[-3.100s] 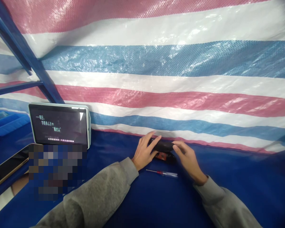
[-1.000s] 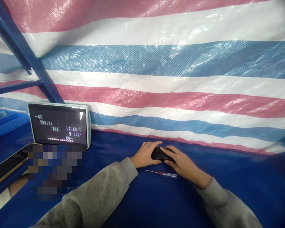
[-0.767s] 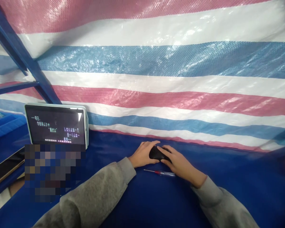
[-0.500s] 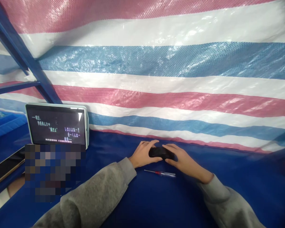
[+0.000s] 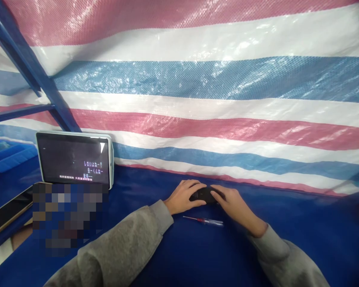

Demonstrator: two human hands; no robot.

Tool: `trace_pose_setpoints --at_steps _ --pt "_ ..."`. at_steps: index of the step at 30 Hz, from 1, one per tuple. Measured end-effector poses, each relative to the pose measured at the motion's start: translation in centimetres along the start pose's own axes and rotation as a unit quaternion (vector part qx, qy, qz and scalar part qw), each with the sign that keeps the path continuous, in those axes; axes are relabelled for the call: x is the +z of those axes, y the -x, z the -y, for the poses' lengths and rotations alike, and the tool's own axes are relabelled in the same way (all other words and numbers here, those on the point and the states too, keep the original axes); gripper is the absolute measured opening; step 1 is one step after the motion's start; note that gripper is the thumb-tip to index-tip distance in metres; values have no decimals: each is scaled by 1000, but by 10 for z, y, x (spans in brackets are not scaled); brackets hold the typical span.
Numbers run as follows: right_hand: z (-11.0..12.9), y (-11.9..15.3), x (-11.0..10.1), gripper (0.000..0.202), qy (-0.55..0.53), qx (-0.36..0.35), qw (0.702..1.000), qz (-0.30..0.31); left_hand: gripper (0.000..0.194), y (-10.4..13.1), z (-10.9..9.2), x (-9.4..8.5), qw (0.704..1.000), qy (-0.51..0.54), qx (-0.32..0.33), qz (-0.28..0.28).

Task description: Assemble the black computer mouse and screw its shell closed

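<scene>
A small black rounded object (image 5: 206, 195) lies between my hands on the dark blue table surface (image 5: 197, 255). My left hand (image 5: 185, 196) grips its left end, thumb on the near side and fingers on the far side. At the right end, my right hand (image 5: 231, 201) holds it too, with its thumb and fingers partly over the top. Just in front of the hands, a screwdriver (image 5: 208, 221) with a clear handle and a red collar rests on the table, its thin shaft pointing left.
A tablet (image 5: 74, 159) showing text stands at the left. Near it are a phone (image 5: 12, 209), a blue tray (image 5: 12, 155) and a blue metal frame (image 5: 32, 67). Striped sheeting (image 5: 197, 79) hangs behind the table. A pixelated patch hides part of the left side.
My right thumb has moved up onto the black object, which now shows a broader top. The view has shifted slightly, and some text has gone from the tablet.
</scene>
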State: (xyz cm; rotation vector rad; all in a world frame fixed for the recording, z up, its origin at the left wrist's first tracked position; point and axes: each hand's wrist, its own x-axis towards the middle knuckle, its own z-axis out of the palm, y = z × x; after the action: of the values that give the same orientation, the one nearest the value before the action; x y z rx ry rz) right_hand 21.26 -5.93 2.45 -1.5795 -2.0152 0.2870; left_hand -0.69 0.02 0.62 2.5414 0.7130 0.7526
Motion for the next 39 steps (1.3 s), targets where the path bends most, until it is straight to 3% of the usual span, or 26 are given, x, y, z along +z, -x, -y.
trace_pose_setpoints --at_steps 3,5,7,9,11,13,17,23,29,39 --pt "9 2 -6 33 92 15 994 -55 48 0 3 2 1000 -7 11 9" --pt "19 4 -14 32 152 44 987 -42 46 0 5 3 1000 -8 6 8" --pt "30 7 -22 28 163 30 981 103 44 0 6 4 1000 -3 -2 6" --pt "39 11 -27 18 173 39 955 236 43 0 6 5 1000 5 -13 5" --pt "45 14 -27 19 182 52 934 303 41 0 5 5 1000 14 -27 8" --pt "47 16 -26 18 192 55 926 320 41 0 4 4 999 24 -37 10" --pt "45 14 -30 10 188 37 935 299 37 -1 3 0 996 69 -46 -20" --pt "46 6 -50 14 79 -9 981 179 35 -3 5 -4 966 176 -99 -160" --pt "52 5 -61 22 -58 45 995 72 36 -3 4 -4 954 192 -112 -202" --pt "62 3 -65 17 -29 71 992 101 32 -4 2 -4 960 174 -95 -197"
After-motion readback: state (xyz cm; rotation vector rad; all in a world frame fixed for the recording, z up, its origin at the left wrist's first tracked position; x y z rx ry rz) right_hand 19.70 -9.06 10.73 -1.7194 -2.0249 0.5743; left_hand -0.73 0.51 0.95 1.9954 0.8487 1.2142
